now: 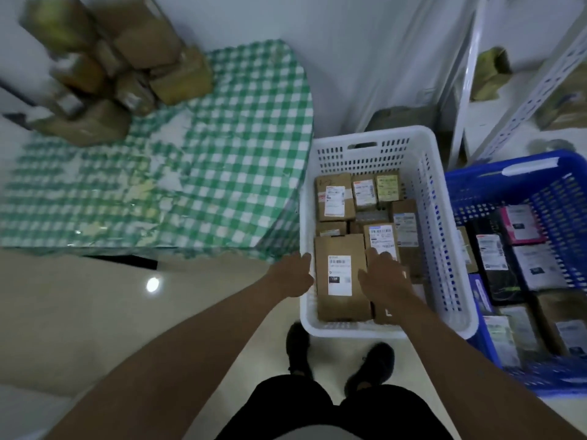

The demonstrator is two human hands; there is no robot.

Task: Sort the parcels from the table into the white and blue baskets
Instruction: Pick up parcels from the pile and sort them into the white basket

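A white basket (444, 217) on the floor holds several brown cardboard parcels with white labels. The nearest one, a large brown box (341, 300), lies flat at the basket's front. My left hand (293, 274) is at the box's left edge and my right hand (382, 274) at its right edge, both with fingers extended and not curled round it. To the right, a blue basket (508, 185) holds several dark and pink bagged parcels. A pile of brown boxes (120, 68) sits on the green checked table (228, 173) at the far left.
Metal shelving (521, 109) with a few packages stands behind the baskets against the white wall. My two black shoes (370, 366) are on the pale tiled floor just in front of the white basket. The table's right edge meets the white basket.
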